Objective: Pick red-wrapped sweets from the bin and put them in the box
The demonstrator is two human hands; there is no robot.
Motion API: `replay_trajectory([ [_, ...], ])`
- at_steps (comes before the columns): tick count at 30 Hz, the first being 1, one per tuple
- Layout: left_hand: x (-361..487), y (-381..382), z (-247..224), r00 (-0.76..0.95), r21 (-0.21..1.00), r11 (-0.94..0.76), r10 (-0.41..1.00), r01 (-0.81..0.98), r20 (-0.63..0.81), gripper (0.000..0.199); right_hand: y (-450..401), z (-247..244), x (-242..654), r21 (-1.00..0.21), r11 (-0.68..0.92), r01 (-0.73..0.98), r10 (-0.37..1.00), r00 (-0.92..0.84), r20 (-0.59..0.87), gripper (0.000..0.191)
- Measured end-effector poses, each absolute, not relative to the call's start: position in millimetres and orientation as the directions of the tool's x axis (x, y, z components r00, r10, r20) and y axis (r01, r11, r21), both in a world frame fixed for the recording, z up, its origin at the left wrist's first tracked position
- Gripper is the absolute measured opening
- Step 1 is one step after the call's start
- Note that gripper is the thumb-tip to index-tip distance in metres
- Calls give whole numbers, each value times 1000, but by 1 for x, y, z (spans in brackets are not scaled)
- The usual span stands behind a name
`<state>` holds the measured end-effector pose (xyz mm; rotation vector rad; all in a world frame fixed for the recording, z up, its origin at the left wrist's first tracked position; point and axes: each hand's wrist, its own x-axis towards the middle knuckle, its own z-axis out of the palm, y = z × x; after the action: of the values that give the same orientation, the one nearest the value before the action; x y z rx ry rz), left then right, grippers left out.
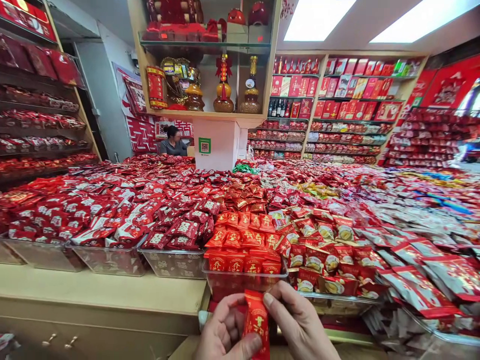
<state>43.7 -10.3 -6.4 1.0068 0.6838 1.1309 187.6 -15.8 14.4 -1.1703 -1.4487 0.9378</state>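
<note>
Between both hands, low in the middle of the head view, is a small red candy packet (pixel 257 316) with gold characters, held upright. My left hand (pixel 225 330) is closed on its lower part, the thumb across the front. The thumb and finger of my right hand (pixel 294 317) pinch its upper right edge. Just beyond the hands stands a clear plastic bin (pixel 243 284) filled with similar red candy packets (pixel 245 239) in stacked rows. Right of that bin lie red and gold packets (pixel 318 250) with a round food picture on them.
More clear bins (pixel 176 262) of dark red packets line the counter (pixel 93 295) to the left. Large white-and-red packets (pixel 423 290) heap up at the right. A display cabinet (pixel 206 117) with bottles rises behind. A person (pixel 174 142) sits at the back left; stocked shelves flank the room.
</note>
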Motion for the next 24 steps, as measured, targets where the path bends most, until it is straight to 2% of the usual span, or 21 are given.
replay_trajectory([
  [6, 47, -14, 2, 218, 951, 67, 976, -303, 0, 41, -11, 18, 191, -988, 100, -117, 988, -109, 113, 29],
  [9, 46, -15, 0, 201, 950, 69, 980, -303, -7, 41, -11, 20, 192, -988, 87, -126, 986, -128, 103, 29],
  [18, 44, -14, -7, 207, 929, 86, 978, -359, -10, 46, -16, 22, 192, -989, 82, -125, 996, -10, 84, 34],
  [21, 46, -14, -2, 170, 938, 100, 984, -332, -45, 45, -15, 25, 193, -982, 62, -180, 998, 26, 59, 32],
  [24, 46, -16, 3, 53, 936, 46, 998, -348, -30, 41, -13, 24, 194, -944, 31, -329, 999, -2, 33, 26],
])
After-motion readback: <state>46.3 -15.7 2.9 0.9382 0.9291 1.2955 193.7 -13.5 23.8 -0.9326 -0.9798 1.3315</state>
